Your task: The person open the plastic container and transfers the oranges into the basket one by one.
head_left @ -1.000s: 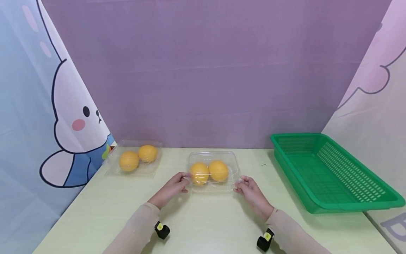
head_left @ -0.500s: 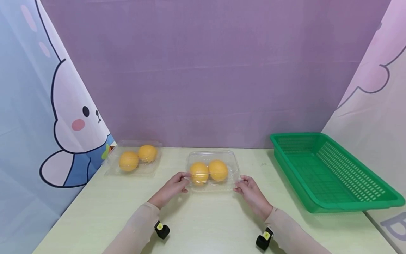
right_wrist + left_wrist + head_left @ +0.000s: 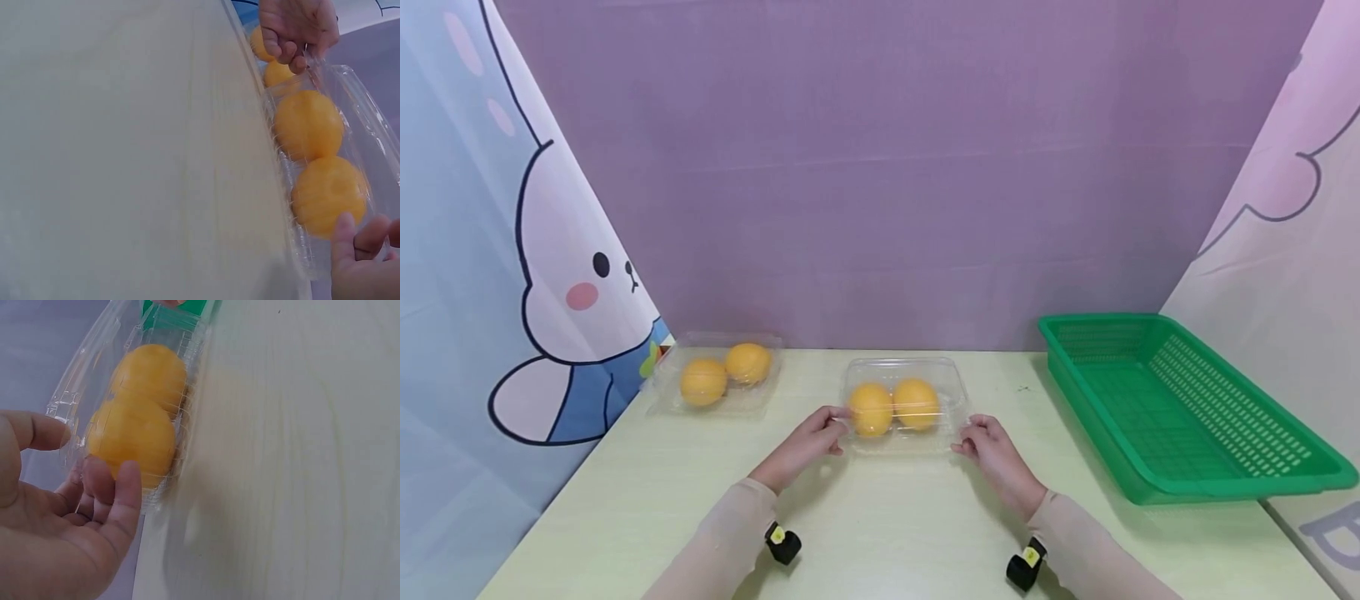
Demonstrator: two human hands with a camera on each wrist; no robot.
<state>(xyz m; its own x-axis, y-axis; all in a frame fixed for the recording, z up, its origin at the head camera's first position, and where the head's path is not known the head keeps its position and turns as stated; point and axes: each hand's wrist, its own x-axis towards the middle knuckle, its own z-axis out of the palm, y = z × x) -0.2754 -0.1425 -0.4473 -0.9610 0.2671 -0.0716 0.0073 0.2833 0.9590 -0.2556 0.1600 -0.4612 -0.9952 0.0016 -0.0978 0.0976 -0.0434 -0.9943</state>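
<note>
A clear plastic clamshell box (image 3: 951, 387) sits mid-table in the head view with two oranges, one left (image 3: 871, 410) and one right (image 3: 916, 404), side by side inside. My left hand (image 3: 808, 446) pinches the box's near left edge, and my right hand (image 3: 997, 467) pinches its near right edge. In the left wrist view, the left hand's (image 3: 69, 531) thumb and fingers curl at the end of the box. The right wrist view has the right hand (image 3: 365, 269) at the opposite end, partly cut off. Whether the transparent lid is fully pressed down I cannot tell.
Another clear box (image 3: 745, 404) with two oranges (image 3: 703, 382) lies at the back left. A green plastic basket (image 3: 1090, 433) stands on the right, with nothing visible inside. A purple cloth (image 3: 880, 183) hangs behind the pale table (image 3: 895, 533).
Both hands keep their hold at the sides of the box. The oranges and the basket stay in place; nothing beyond a slight shift of view shows.
</note>
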